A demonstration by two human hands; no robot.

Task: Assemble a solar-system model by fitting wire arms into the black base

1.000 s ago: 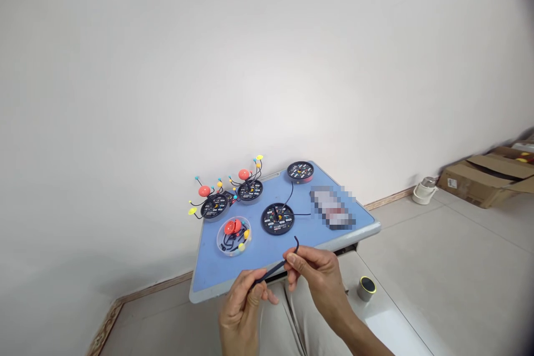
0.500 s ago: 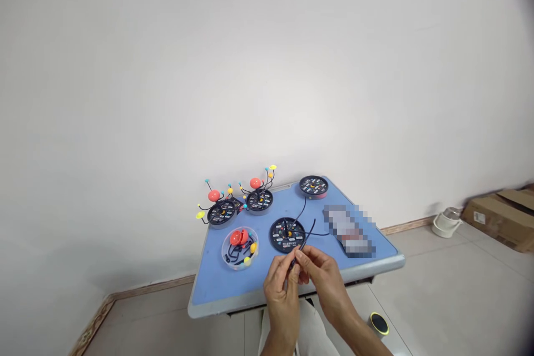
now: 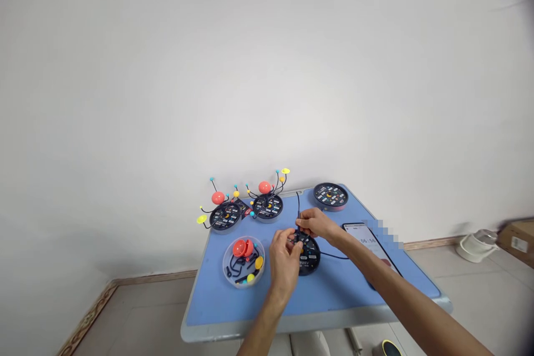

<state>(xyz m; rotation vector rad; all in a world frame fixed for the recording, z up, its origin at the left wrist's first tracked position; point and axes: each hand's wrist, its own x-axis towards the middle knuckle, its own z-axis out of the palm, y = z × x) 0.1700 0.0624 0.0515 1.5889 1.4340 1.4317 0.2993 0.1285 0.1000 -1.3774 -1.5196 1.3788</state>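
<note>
A round black base [image 3: 309,261] with printed labels lies on the blue table in front of me. My right hand [image 3: 314,222] is closed in a pinch on a thin black rod [image 3: 298,212], held upright above the back of that base. Over the base's left side, my left hand [image 3: 285,258] has its thumb and fingers curled together near the centre; what they grip is hidden. A bent black arm [image 3: 335,256] sticks out from the base to the right.
Left of the hands stands a clear round tub [image 3: 226,275] with red half-shells, yellow pieces and black arms. Two planet models [image 3: 225,217] [image 3: 267,208] and another round base [image 3: 331,194] stand at the back. A phone [image 3: 371,242] lies under my right forearm.
Both hands have moved forward from the table's front edge to the black base, with the black rod now upright in my right hand. The view has shifted, and the phone's screen shows more clearly.
</note>
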